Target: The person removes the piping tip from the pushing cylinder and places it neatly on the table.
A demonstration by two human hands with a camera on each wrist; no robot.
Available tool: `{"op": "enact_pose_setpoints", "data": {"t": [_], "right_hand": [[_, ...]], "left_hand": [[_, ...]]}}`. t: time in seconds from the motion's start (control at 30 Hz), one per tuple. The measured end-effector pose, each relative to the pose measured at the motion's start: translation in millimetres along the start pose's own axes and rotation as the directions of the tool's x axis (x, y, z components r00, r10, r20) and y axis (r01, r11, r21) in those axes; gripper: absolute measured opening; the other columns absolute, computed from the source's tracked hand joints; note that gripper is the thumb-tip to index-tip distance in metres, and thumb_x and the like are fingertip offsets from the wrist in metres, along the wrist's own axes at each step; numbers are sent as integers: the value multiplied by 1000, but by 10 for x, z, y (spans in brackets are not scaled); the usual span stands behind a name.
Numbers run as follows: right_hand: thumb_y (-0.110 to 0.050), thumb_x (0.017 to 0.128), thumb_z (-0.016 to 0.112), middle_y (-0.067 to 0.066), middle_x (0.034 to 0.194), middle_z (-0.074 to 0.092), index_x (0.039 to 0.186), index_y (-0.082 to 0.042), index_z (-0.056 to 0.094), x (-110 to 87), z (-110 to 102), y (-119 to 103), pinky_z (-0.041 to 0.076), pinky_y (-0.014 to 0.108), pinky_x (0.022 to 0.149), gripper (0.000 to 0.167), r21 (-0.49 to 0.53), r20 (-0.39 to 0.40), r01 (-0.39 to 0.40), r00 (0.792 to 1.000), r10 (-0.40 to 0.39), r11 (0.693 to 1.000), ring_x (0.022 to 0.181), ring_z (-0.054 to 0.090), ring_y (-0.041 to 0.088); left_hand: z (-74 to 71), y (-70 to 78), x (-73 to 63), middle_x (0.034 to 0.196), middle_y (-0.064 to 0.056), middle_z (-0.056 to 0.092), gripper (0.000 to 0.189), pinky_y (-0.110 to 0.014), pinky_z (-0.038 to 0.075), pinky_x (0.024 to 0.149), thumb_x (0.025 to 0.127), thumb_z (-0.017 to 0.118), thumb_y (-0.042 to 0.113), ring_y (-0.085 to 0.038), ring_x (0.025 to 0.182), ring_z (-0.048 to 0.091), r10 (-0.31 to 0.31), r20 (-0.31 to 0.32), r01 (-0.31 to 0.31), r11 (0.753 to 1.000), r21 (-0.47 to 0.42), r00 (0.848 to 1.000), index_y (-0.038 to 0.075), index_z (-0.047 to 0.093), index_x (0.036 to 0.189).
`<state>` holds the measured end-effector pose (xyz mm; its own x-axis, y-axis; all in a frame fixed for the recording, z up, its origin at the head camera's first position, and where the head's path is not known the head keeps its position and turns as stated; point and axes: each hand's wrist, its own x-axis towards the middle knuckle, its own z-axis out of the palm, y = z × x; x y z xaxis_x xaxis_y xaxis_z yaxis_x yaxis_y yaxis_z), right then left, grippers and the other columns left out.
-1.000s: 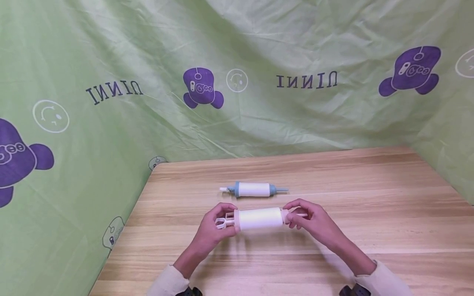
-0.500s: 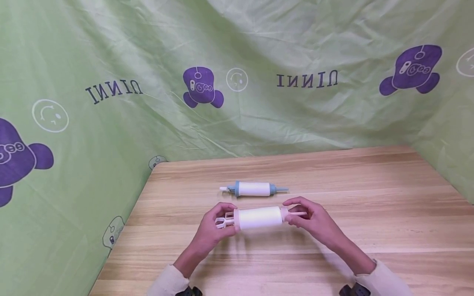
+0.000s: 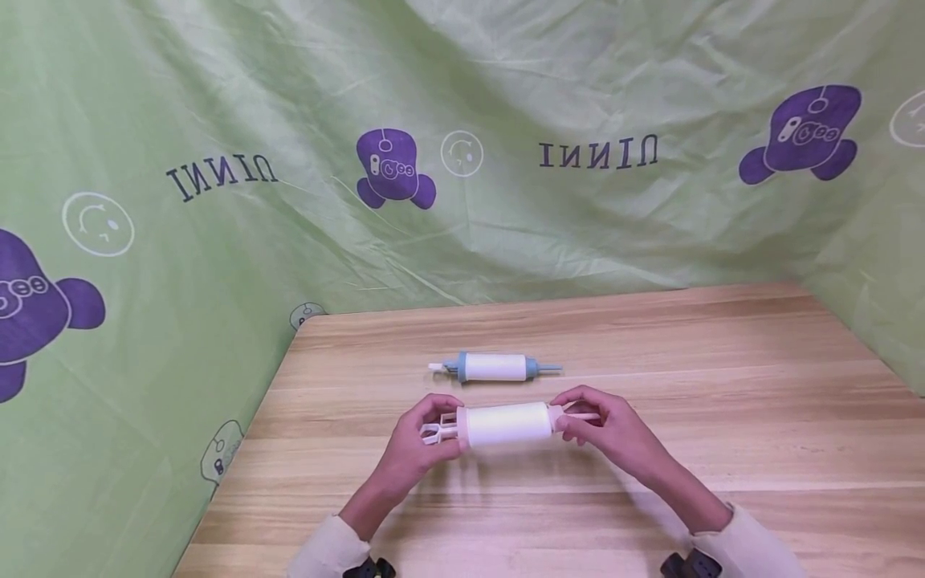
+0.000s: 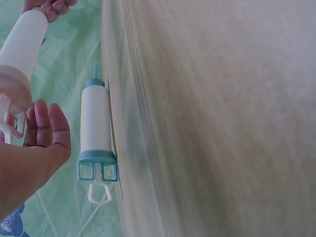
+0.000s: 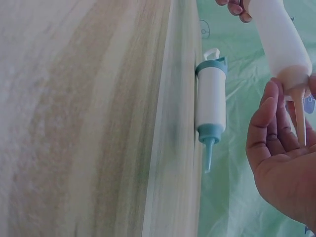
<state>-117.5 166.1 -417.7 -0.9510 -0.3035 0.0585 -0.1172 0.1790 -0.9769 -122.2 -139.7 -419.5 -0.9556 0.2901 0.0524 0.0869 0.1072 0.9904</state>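
A white dispensing syringe with pink end caps is held level above the table, handle to the left and nozzle to the right. My left hand grips its pink collar by the handle, thumb below and fingers above. At the other end, my right hand pinches the pink nozzle cap between thumb and fingers. The left wrist view shows the pale loop handle beside the left fingers. In the right wrist view, the long thin nozzle points towards the right palm.
A second syringe, white with blue-green caps, lies on the wooden table just behind the held one. Green printed cloth hangs along the table's back and sides.
The right fingers shift slightly about the nozzle cap. Both hands and the held syringe stay nearly in place; the blue-green syringe lies as before.
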Motion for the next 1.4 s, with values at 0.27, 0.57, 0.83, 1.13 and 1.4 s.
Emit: {"op": "enact_pose_setpoints", "data": {"t": [0.27, 0.57, 0.83, 1.13, 1.4], "right_hand": [[-12, 90, 75, 18, 112, 67, 118, -1, 65, -1, 3, 7, 57, 34, 79, 32, 34, -17, 21, 1000, -20, 999, 97, 69, 26], [-12, 97, 66, 15, 102, 70, 124, 4, 59, -21, 1, -12, 56, 34, 71, 32, 32, 0, 63, 998, -63, 997, 84, 69, 25], [-14, 94, 70, 13, 91, 70, 115, 2, 63, -17, 12, -31, 56, 33, 69, 27, 22, -26, 21, 999, -20, 1000, 79, 68, 23], [-10, 90, 75, 17, 109, 68, 115, 1, 64, -11, 3, -17, 57, 36, 78, 30, 32, -30, 40, 999, -39, 999, 96, 69, 24], [-9, 89, 75, 15, 109, 68, 115, 2, 64, -30, 3, -11, 56, 31, 78, 30, 20, -41, 63, 997, -62, 998, 98, 68, 20]], "left_hand": [[-5, -12, 6, 114, -16, 64, 46, -33, 54, 83, 75, 79, -1, -27, 100, 62, 14, -5, -14, 1000, 1, 1000, 2, 61, 118], [-7, -15, -5, 115, -16, 64, 47, -34, 54, 82, 75, 79, -1, -28, 101, 61, 2, -24, -2, 1000, -8, 1000, 3, 61, 118], [-10, -20, -14, 114, -16, 64, 46, -34, 54, 83, 75, 79, 0, -28, 101, 62, 6, -22, -6, 1000, 3, 1000, 3, 61, 117], [-30, -16, -12, 116, -15, 64, 45, -34, 53, 84, 77, 79, 3, -26, 100, 62, 5, 1, -5, 999, 34, 1000, 4, 61, 118], [-41, 19, -18, 116, -15, 64, 45, -35, 53, 86, 78, 80, 5, -27, 101, 62, 15, 45, -17, 999, 50, 999, 3, 60, 118]]}}
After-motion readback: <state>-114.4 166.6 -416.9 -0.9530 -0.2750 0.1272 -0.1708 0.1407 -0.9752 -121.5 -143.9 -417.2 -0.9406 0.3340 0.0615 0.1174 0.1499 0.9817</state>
